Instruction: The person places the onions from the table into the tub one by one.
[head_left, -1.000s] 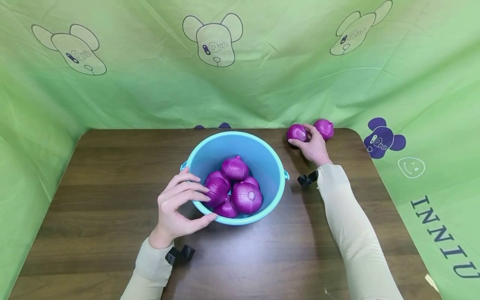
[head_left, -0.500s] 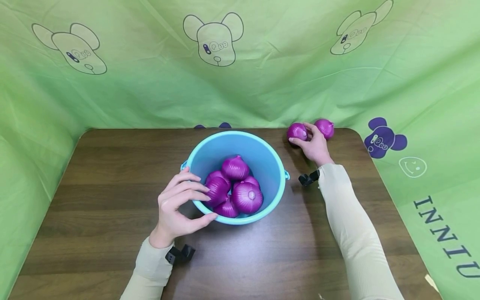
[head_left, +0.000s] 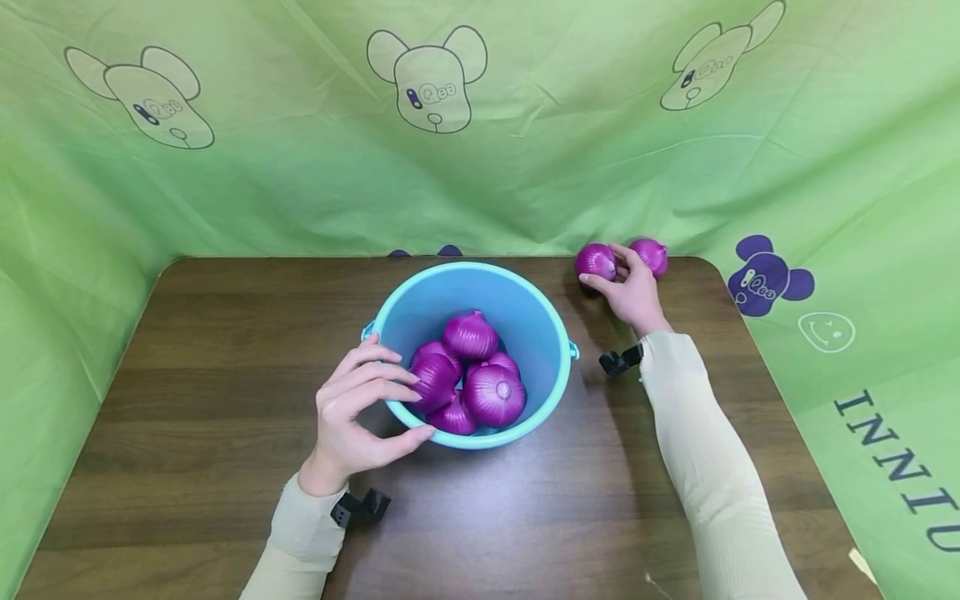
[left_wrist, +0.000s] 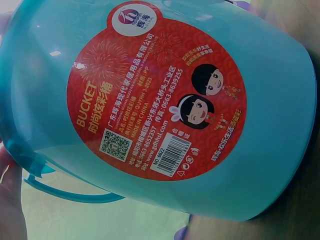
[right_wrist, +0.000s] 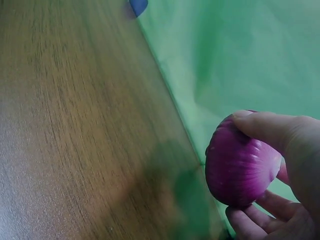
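Observation:
A light-blue bucket (head_left: 551, 398) stands mid-table with several purple onions (head_left: 495, 395) inside. My left hand (head_left: 358, 408) holds its left rim, fingers reaching over the edge and thumb along the near side. The left wrist view shows the bucket's outer wall (left_wrist: 280, 165) with a red label (left_wrist: 160, 95). At the table's back right, my right hand (head_left: 630, 287) grips a purple onion (head_left: 596, 262) between thumb and fingers. Close up in the right wrist view, that onion (right_wrist: 237, 167) has the thumb on top and fingertips beneath. Another onion (head_left: 651, 256) lies just behind the right hand.
The brown wooden table (head_left: 225, 417) has green printed cloth (head_left: 300, 192) hanging behind it and at both sides. A blue handle (left_wrist: 75, 192) hangs at the bucket's side. A small pale scrap (head_left: 862, 565) lies at the right edge.
The onion in my right hand has shifted very slightly up and to the right. The left hand and the bucket have stayed in place.

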